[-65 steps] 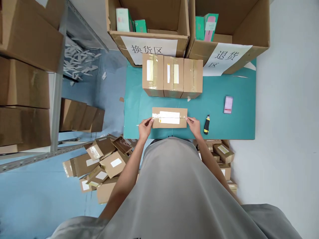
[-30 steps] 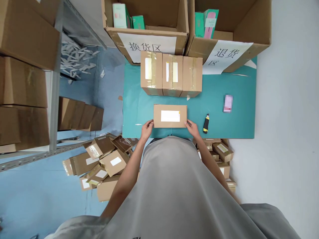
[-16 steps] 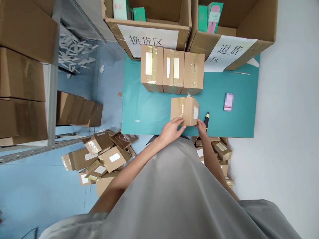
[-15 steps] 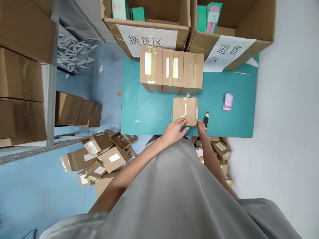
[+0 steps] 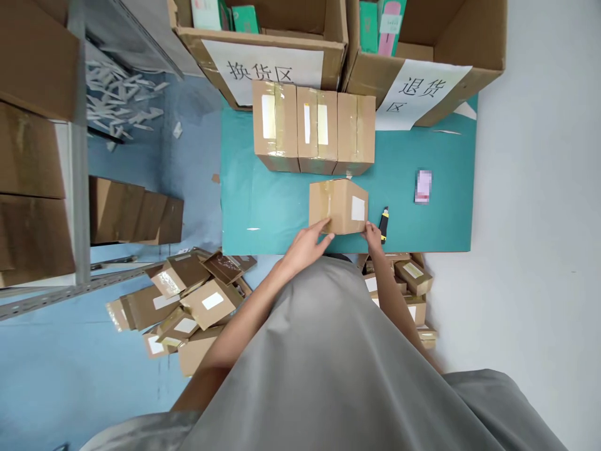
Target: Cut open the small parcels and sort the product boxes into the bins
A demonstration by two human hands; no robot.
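Note:
A taped cardboard box is tilted to the left near the front edge of the teal table, and its right side with a white label shows. My left hand grips the near left edge, fingers on the taped face and thumb at the front. At the lower right corner, my right hand pinches the box; its fingertips are partly hidden. A black and yellow utility knife lies just right of that hand.
Three taped boxes stand in a row behind. Two large open cartons with paper signs hold green boxes. A blurred pink item lies on the table. Boxes pile on the floor; a shelf stands left.
The box has turned and tilted leftward, so its labelled right side shows more. Both hands have moved with it, still touching it. The whole view has shifted slightly.

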